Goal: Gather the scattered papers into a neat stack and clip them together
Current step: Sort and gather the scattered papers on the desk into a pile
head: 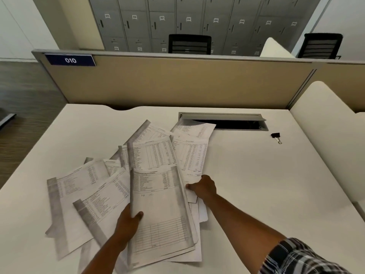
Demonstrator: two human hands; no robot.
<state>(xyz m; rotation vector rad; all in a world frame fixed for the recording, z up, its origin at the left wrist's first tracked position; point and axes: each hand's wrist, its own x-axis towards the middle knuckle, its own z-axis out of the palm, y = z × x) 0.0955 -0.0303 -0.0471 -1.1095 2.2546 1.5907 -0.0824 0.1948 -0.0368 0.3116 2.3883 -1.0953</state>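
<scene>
Seen from the head camera, printed papers (150, 175) are spread in a loose fan across the middle of a white desk (256, 194), overlapping one another at odd angles. A small sheaf at the front is gripped by the left hand (128, 222), the thumb laid on top of the near sheet and the other fingers hidden beneath it. The right hand (203, 187) is curled around the right edge of the sheets just beside that sheaf, thumb on top.

A black binder clip (276, 137) lies alone near the desk's far right, well apart from the papers, with bare desktop between them and along the right side. The farthest sheet overhangs the edge of an open cable slot (237, 124) set into the desk's back. The left-hand sheets reach close to the desk's left edge.

Tables of figures are printed on the sheets, too small to be read. A blue plate reading "010" (70, 60) is fixed to the beige partition (177, 84). Numbered grey lockers (177, 20) and two black chairs are seen beyond; the locker numbers are blurred.
</scene>
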